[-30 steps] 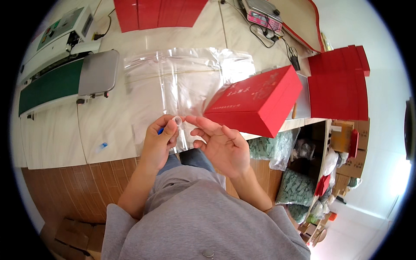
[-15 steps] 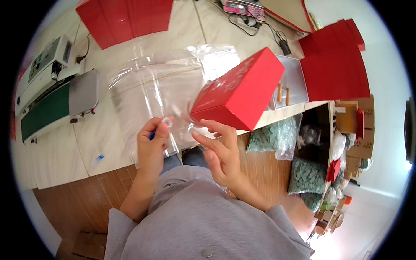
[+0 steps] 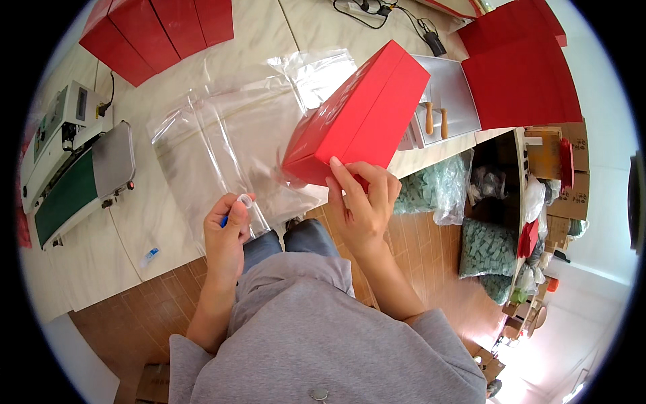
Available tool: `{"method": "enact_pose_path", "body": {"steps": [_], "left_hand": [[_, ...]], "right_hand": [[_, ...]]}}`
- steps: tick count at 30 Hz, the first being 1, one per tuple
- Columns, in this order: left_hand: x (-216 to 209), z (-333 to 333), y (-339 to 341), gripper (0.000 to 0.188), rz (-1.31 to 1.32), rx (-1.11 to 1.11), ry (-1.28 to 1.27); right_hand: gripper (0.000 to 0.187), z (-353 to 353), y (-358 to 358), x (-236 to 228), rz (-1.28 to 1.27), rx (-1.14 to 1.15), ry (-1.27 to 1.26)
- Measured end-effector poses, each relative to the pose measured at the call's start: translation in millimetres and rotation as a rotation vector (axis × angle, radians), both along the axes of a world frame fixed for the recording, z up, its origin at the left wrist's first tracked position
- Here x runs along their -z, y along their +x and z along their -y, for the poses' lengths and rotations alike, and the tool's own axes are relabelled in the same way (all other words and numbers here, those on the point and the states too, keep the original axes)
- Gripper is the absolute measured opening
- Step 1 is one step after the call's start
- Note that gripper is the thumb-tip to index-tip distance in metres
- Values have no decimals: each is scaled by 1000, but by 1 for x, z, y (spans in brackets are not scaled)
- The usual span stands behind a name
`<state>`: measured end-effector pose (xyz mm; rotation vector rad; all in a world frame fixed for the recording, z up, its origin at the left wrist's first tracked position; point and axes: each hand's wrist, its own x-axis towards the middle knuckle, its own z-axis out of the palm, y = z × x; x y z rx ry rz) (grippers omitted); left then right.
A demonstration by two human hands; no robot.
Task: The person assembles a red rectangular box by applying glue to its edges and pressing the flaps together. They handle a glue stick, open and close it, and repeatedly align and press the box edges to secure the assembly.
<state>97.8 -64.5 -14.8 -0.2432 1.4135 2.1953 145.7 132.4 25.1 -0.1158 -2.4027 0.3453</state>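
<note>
The left hand (image 3: 224, 236) is clamping its fingers round a small pale ring (image 3: 245, 200) (perhaps a tape roll), probably leaving the other hand free. The right hand (image 3: 365, 214) is laying its fingers, slightly apart, against the near end of the red box (image 3: 356, 114), seemingly steadying it. The box is sitting near the counter's (image 3: 94, 269) edge, by the clear sheet (image 3: 256, 135). Unlike a second ago, the right hand is touching the box, not hovering beside the ring.
</note>
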Motion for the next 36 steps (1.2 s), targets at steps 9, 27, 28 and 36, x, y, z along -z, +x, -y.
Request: {"method": "enact_pose_path", "body": {"steps": [9, 27, 28, 36], "left_hand": [[2, 2, -1, 39, 1, -15, -6], [9, 14, -2, 37, -21, 4, 30], [9, 14, -2, 37, -21, 3, 30], [9, 15, -2, 38, -23, -2, 43]], "right_hand": [[41, -3, 2, 8, -22, -19, 78], [44, -2, 2, 8, 5, -35, 171], [44, -2, 2, 8, 3, -38, 169], [42, 3, -1, 5, 15, -4, 160]]}}
